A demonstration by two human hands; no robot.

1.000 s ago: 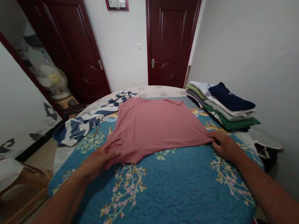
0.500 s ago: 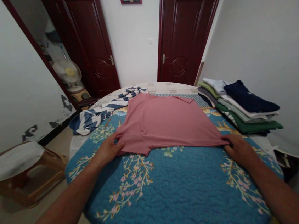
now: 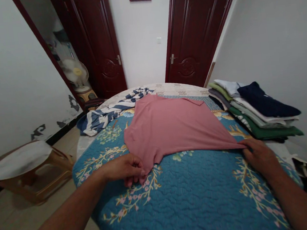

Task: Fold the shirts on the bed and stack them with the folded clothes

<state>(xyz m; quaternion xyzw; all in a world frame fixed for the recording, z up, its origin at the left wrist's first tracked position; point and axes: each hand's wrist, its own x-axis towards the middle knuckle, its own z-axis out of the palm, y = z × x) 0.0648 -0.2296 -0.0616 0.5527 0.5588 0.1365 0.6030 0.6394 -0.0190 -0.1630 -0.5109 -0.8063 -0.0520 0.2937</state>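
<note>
Evidently, our round counter (image 3: 164, 86), under a blue floral quilt (image 3: 202, 194), bears the spread pink fabric shirt (image 3: 181, 123); our left grip (image 3: 124, 168) pinches its near-left edge, our right grip (image 3: 260, 155) its near-right corner. We cannot read the tiny white mark (image 3: 265, 96) on the folded navy garment (image 3: 264, 104).

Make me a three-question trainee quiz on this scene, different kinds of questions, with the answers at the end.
1. True or false: the right hand holds the edge of the pink shirt.
2. Which colour tops the folded stack: a) green, b) navy, c) pink?
3. Fill in: the crumpled cloth left of the pink shirt has blue and white ___.

Key: 1. True. 2. b. 3. stripes.
</note>
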